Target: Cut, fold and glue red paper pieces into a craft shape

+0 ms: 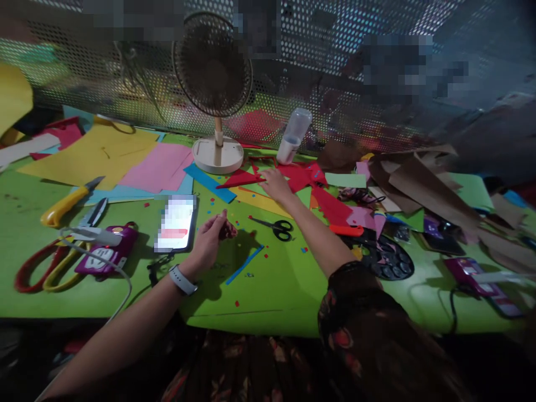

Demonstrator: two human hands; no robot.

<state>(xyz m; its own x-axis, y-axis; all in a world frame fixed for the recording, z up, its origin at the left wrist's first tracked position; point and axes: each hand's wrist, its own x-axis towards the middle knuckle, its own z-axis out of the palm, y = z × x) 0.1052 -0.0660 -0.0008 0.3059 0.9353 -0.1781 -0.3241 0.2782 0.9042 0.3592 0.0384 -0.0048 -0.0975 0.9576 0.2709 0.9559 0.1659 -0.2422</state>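
Note:
My left hand (211, 237) hovers over the green table, fingers curled in with the thumb on top; what they hold, if anything, is hidden. Farther forward, my right hand (275, 185) reaches among red paper pieces (243, 178), fingers stretched out at their edge. Between my arms lie small black-handled scissors (281, 229). A thin blue paper strip (245, 264) is nearer to me, with tiny red and blue paper bits around it. Beyond my left hand are a wider blue strip (211, 183) and a yellow strip (263, 201) by my right wrist.
A lit phone (176, 223), a purple power bank (106, 250) with a cable, large scissors (58, 262) and a yellow cutter (67, 206) lie left. Behind stand a fan (218, 153) and a bottle (294, 137). At right are a black palette (387, 259) and brown paper (435, 184).

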